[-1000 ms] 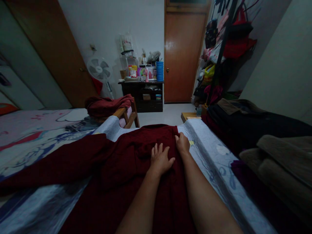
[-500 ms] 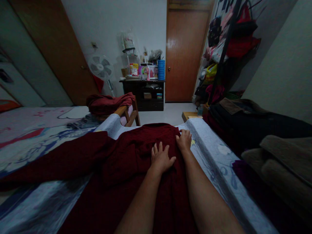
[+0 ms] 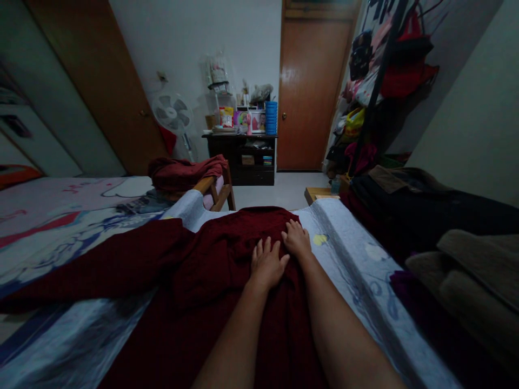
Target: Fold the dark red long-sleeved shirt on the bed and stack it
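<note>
Maroon long-sleeved garment (image 3: 203,286): on my feed it lies spread on the blue-grey patterned bedspread (image 3: 375,281), its visible sleeve (image 3: 105,262) stretched out to the left.
Left hand (image 3: 268,265): palm down on the garment's upper middle, fingers spread.
Right hand (image 3: 298,239): just beside the left one, fingers apart and slightly bent near the garment's upper right edge; I make out no pinch.
Laid out so far: the body, I judge, with the right edge looking brought in.
Not neatened: the left sleeve lies outstretched and creases show around both hands, so I reckon this about midway.
Counted: two hands, one maroon garment, one sleeve in view; rightward, one dark jacket (image 3: 441,200) with a brown collar (image 3: 389,179); one electric fan (image 3: 174,111).
</note>
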`<state>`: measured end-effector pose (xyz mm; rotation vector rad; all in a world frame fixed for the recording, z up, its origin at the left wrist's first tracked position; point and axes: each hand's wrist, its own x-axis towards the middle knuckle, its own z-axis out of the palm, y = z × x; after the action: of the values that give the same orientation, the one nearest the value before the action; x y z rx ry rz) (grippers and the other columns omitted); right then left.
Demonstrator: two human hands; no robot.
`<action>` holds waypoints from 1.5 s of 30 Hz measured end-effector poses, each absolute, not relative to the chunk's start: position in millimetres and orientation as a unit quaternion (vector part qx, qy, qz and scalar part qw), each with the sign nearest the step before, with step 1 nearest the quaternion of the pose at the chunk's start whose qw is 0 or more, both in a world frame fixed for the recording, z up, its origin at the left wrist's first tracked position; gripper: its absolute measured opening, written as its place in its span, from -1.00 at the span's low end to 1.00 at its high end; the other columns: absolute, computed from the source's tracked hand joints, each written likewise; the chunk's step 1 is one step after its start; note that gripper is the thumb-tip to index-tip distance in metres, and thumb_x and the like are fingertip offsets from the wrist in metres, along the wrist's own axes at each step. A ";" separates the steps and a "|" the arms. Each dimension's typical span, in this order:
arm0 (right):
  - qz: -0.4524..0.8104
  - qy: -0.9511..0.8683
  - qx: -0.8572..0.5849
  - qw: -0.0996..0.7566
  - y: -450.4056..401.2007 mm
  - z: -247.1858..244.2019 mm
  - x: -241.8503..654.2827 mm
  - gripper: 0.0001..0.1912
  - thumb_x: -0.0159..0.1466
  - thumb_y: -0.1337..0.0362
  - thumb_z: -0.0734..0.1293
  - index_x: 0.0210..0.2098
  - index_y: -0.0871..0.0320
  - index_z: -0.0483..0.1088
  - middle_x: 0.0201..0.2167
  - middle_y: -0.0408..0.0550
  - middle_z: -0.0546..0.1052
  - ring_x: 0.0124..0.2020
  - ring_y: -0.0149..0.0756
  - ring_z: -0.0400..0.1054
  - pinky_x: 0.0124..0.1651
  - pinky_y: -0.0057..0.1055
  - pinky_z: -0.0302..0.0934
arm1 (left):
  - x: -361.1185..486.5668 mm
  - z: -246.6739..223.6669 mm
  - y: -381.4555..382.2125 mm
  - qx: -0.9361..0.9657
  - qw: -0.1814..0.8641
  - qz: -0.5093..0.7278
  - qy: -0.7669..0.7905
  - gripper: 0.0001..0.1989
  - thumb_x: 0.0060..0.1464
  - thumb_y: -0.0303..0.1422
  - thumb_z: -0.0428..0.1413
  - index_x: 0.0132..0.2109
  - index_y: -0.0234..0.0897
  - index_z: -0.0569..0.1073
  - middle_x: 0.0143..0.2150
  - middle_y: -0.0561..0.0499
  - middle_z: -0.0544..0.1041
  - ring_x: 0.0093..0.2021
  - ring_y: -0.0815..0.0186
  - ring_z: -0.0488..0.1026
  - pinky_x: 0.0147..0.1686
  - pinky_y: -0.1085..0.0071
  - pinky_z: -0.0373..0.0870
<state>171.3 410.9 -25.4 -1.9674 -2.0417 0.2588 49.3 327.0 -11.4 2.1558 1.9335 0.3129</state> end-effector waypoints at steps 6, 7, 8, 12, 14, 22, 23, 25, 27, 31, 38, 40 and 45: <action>0.079 -0.707 -0.689 0.139 408.8 -22.2 166.5 -0.42 0.36 0.08 0.08 0.31 0.18 0.10 0.39 0.06 0.03 0.38 -0.13 -0.15 0.32 -0.02 -0.21 | 34.6 -14.2 331.8 0.704 0.069 0.115 0.697 -0.36 0.16 -0.06 -0.03 0.31 -0.23 0.21 0.41 -0.18 0.06 0.42 -0.01 -0.15 0.34 0.04 -0.19; 0.075 -0.706 -0.690 0.142 408.3 -22.7 165.9 -0.42 0.36 0.08 0.07 0.31 0.18 0.10 0.38 0.06 0.04 0.38 -0.13 -0.14 0.32 -0.02 -0.22 | 33.1 -14.3 332.4 0.700 0.076 0.110 0.702 -0.35 0.15 -0.05 -0.01 0.32 -0.22 0.20 0.41 -0.16 0.06 0.42 -0.01 -0.16 0.34 0.04 -0.19; 0.072 -0.705 -0.690 0.145 408.0 -23.4 165.5 -0.42 0.36 0.08 0.08 0.31 0.18 0.11 0.38 0.06 0.04 0.38 -0.13 -0.14 0.32 -0.03 -0.22 | 32.2 -14.3 332.9 0.697 0.084 0.105 0.704 -0.34 0.14 -0.05 -0.01 0.32 -0.20 0.19 0.42 -0.15 0.05 0.42 0.00 -0.16 0.34 0.05 -0.19; 0.080 -0.701 -0.692 0.152 409.1 -24.1 166.4 -0.43 0.35 0.09 0.11 0.29 0.17 0.13 0.38 0.07 0.06 0.37 -0.11 -0.12 0.32 -0.02 -0.24 | 31.4 -15.1 334.5 0.695 0.107 0.097 0.705 -0.31 0.15 -0.03 -0.03 0.35 -0.21 0.14 0.43 -0.15 0.01 0.42 0.01 -0.16 0.34 0.07 -0.19; 0.103 -0.698 -0.690 0.161 410.7 -19.6 168.3 -0.44 0.33 0.13 0.15 0.29 0.16 0.13 0.37 0.05 0.09 0.37 -0.08 -0.11 0.32 0.00 -0.20 | 31.6 -16.1 335.0 0.697 0.108 0.100 0.702 -0.31 0.14 -0.02 -0.04 0.35 -0.21 0.14 0.43 -0.15 0.01 0.42 0.00 -0.16 0.34 0.07 -0.20; 0.066 -0.709 -0.638 0.293 401.9 -0.6 163.3 -0.49 0.20 0.51 0.12 0.13 0.24 0.33 0.15 0.04 0.42 0.19 -0.28 0.24 0.26 -0.39 0.00 | 31.6 -18.9 333.2 0.696 0.093 0.122 0.701 -0.33 0.15 -0.06 0.00 0.34 -0.23 0.18 0.41 -0.17 0.05 0.41 -0.02 -0.13 0.34 0.06 -0.18; 0.067 -0.713 -0.634 0.291 398.3 -4.3 160.9 -0.49 0.20 0.51 0.12 0.12 0.26 0.34 0.13 0.05 0.44 0.16 -0.28 0.27 0.24 -0.41 0.03 | 31.5 -19.5 333.0 0.697 0.091 0.125 0.700 -0.34 0.15 -0.07 0.00 0.33 -0.23 0.18 0.41 -0.18 0.06 0.41 -0.03 -0.12 0.33 0.06 -0.17; 0.066 -0.717 -0.637 0.276 390.9 -14.7 156.8 -0.52 0.21 0.48 0.14 0.12 0.29 0.35 0.12 0.09 0.44 0.16 -0.26 0.27 0.23 -0.40 0.05 | 31.0 -21.1 333.1 0.700 0.085 0.131 0.697 -0.36 0.16 -0.10 0.00 0.33 -0.24 0.20 0.40 -0.19 0.08 0.41 -0.03 -0.10 0.33 0.05 -0.14; 0.056 -0.722 -0.640 0.257 384.3 -25.6 154.3 -0.53 0.22 0.44 0.17 0.12 0.29 0.35 0.15 0.11 0.41 0.20 -0.20 0.23 0.25 -0.33 0.02 | 30.3 -23.1 333.7 0.703 0.076 0.137 0.694 -0.41 0.20 -0.14 -0.02 0.32 -0.24 0.22 0.39 -0.19 0.10 0.40 -0.03 -0.07 0.33 0.04 -0.12; 0.038 -0.734 -0.637 0.233 377.4 -36.8 152.5 -0.52 0.27 0.39 0.16 0.16 0.27 0.31 0.23 0.11 0.33 0.27 -0.14 0.13 0.30 -0.20 -0.07 | 29.2 -25.9 335.0 0.701 0.054 0.150 0.695 -0.50 0.26 -0.25 -0.10 0.30 -0.22 0.26 0.37 -0.15 0.17 0.38 0.00 0.00 0.32 0.06 -0.06; 0.033 -0.728 -0.644 0.230 376.9 -39.7 147.5 -0.50 0.31 0.27 0.17 0.22 0.28 0.26 0.26 0.12 0.28 0.31 -0.11 0.06 0.32 -0.15 -0.16 | 29.8 -28.4 332.7 0.706 0.027 0.162 0.689 -0.51 0.22 -0.32 -0.03 0.28 -0.22 0.28 0.35 -0.15 0.22 0.36 0.01 0.06 0.31 0.05 0.00; 0.034 -0.724 -0.647 0.236 376.4 -41.0 146.4 -0.50 0.31 0.27 0.16 0.22 0.28 0.25 0.27 0.12 0.28 0.31 -0.13 0.05 0.33 -0.16 -0.18 | 30.1 -30.1 332.6 0.705 0.024 0.173 0.687 -0.52 0.22 -0.34 -0.03 0.27 -0.23 0.28 0.34 -0.15 0.23 0.36 0.01 0.06 0.31 0.04 0.00; 0.034 -0.719 -0.649 0.245 375.5 -41.4 145.7 -0.50 0.30 0.28 0.17 0.21 0.27 0.28 0.26 0.12 0.29 0.30 -0.11 0.08 0.32 -0.16 -0.18 | 28.5 -32.0 333.8 0.704 0.018 0.212 0.677 -0.56 0.21 -0.39 -0.03 0.21 -0.35 0.34 0.27 -0.22 0.32 0.30 0.06 0.18 0.29 0.08 0.06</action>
<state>145.7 375.5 -41.4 -1.7713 -1.9629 0.0915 28.5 333.8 -32.0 2.1883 2.1038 0.6594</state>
